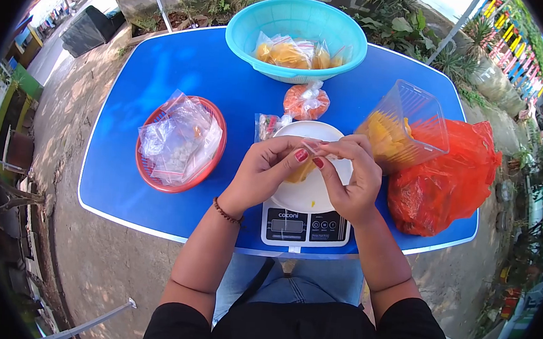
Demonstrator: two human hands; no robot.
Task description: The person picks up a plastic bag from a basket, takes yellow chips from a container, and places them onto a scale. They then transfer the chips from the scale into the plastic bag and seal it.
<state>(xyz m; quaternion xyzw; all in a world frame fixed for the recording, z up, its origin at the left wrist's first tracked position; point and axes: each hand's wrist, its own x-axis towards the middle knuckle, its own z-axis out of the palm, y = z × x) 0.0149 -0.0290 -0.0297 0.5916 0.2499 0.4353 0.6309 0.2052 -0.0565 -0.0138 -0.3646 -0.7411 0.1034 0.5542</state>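
My left hand (270, 169) and my right hand (354, 175) meet above a white plate (307, 200). Thumbs and fingers of both pinch the top edge of a small clear plastic bag (301, 172), which hangs between them with yellow-orange pieces inside. Under the plate is a digital kitchen scale (306, 228), its display and buttons facing me. Just behind the plate lie a knotted bag of orange-red contents (306, 101) and a smaller packet (267, 126). To the right, a clear plastic container (407, 125) tilts with yellow pieces in it.
A turquoise basket (297, 20) with filled bags stands at the back of the blue table (120, 178). A red basket (212, 159) of clear plastic bags is on the left. On the right, a red plastic bag (437, 187) sits beside the container.
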